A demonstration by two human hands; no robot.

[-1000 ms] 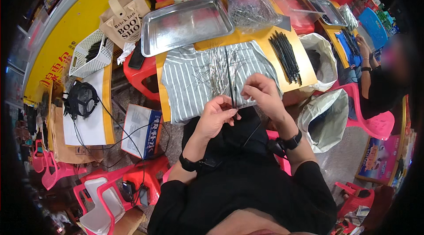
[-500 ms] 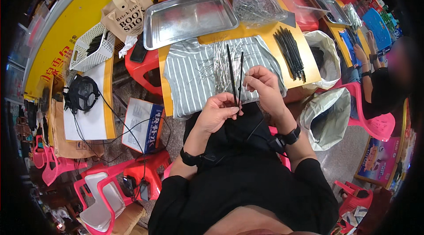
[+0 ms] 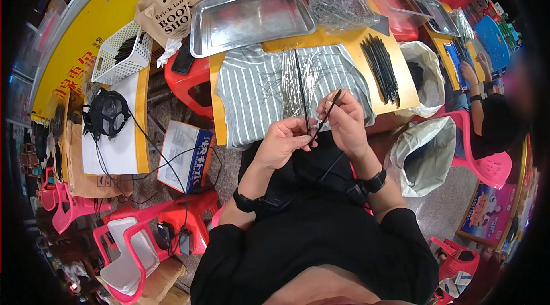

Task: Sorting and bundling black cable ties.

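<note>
My left hand is closed in a pinch on the lower end of a long, thin black stick, which points up and away over the table. A second, shorter black stick leans to the right. Its lower end meets my left fingertips, and my right hand is closed on its upper part. Beyond my hands, a grey-and-white striped cloth covers the table's near part. Many thin silver wires lie loosely on it. A bundle of similar black sticks rests on the bare wood to the right.
A metal tray and a clear bag of small dark pieces stand at the back. Open white sacks sit on the right. Leftward are a red stool, a white basket and a box. A person works far right.
My right hand has taken hold of the shorter black stick. That stick has tilted from nearly upright toward the right. My left hand has kept its pinch on the long stick.
</note>
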